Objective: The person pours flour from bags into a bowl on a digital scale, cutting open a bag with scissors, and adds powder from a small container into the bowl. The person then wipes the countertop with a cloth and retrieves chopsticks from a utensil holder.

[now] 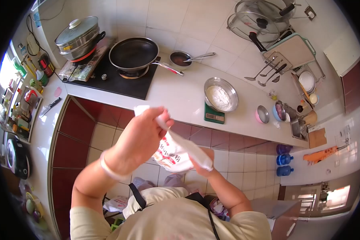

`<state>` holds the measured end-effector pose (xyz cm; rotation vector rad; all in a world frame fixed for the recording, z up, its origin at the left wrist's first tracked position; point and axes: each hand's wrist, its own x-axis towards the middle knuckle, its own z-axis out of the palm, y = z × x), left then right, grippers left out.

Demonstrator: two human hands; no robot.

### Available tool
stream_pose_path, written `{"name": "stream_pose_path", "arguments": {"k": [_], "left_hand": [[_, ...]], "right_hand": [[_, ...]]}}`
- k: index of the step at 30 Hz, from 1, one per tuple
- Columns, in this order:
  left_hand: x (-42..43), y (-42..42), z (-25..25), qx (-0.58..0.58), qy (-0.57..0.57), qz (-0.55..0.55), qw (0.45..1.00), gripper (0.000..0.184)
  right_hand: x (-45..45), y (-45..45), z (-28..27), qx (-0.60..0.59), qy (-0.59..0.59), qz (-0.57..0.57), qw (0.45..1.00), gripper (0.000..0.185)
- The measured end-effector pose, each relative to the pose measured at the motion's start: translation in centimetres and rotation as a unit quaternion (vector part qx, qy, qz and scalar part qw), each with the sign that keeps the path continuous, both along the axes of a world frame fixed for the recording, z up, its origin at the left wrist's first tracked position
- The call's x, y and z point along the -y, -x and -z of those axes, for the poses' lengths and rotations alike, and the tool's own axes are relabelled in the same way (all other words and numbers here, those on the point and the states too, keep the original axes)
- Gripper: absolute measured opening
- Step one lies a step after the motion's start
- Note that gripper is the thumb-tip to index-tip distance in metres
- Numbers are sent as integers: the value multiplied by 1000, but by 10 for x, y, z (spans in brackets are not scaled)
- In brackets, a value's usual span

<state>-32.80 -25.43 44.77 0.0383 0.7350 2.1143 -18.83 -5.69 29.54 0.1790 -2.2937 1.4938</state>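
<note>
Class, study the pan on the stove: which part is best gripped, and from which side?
Probably the handle, taken from the right, near side of the pan by the right hand once it lets go of the bag. The pan is round and its handle juts that way, its outer end beyond the stove and over the counter.

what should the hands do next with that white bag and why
Probably fold the edge of the white bag over and hold it closed: the left hand and right hand grip opposite ends of that edge, and white powder already sits in the metal bowl on the scale.
</note>
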Motion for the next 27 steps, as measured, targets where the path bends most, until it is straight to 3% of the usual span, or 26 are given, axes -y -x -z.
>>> {"name": "stream_pose_path", "arguments": {"k": [3, 5, 8, 9, 11, 12, 13, 14, 15, 16, 17, 18, 19, 21, 27], "left_hand": [[-69, 3, -28, 20, 37, 1, 999, 21], [-110, 6, -43, 33, 41, -6, 999, 25], [-156, 13, -45, -86, -60, 88, 991, 35], [-167, 14, -41, -81, -64, 84, 991, 35], [-178, 21, -27, -244, -17, 91, 965, 33], [-186, 29, 4, -335, 35, -24, 941, 32], [-195, 42, 45, -375, 92, -124, 914, 32], [-213, 49, 102, -342, 156, -192, 907, 33], [-235, 45, 157, -296, 203, -167, 918, 34], [-265, 28, 212, -270, 215, -93, 934, 39], [-300, 7, 257, -159, 214, 35, 963, 47], [-327, -15, 260, -42, 125, 145, 981, 52], [-352, -34, 256, 8, 8, 185, 983, 54], [-396, -64, 250, 57, -60, 221, 972, 52], [-412, -60, 251, 225, -132, 330, 907, 48]], "right_hand": [[-48, -10, -40, 31, 87, 110, 990, 12], [-80, -12, -63, -10, 144, 163, 976, 9], [-128, -19, -104, -65, 174, 150, 971, 13], [-140, -22, -113, -83, 198, 170, 962, 14], [-166, -27, -129, -131, 222, 222, 940, 18], [-196, -37, -148, -76, 32, 186, 979, 21], [-209, -43, -157, -39, 66, 182, 980, 25], [-214, -44, -165, -38, 111, 207, 971, 28], [-217, -42, -173, -38, 157, 231, 960, 31], [-219, -37, -183, -37, 151, 231, 960, 31], [-220, -32, -191, -58, 164, 265, 948, 35], [-223, -26, -195, -82, 178, 299, 934, 38], [-242, -28, -196, -27, 154, 307, 939, 56], [-257, -14, -202, -46, 153, 317, 935, 58], [-296, 40, -184, 17, 184, 330, 926, 51]]}}
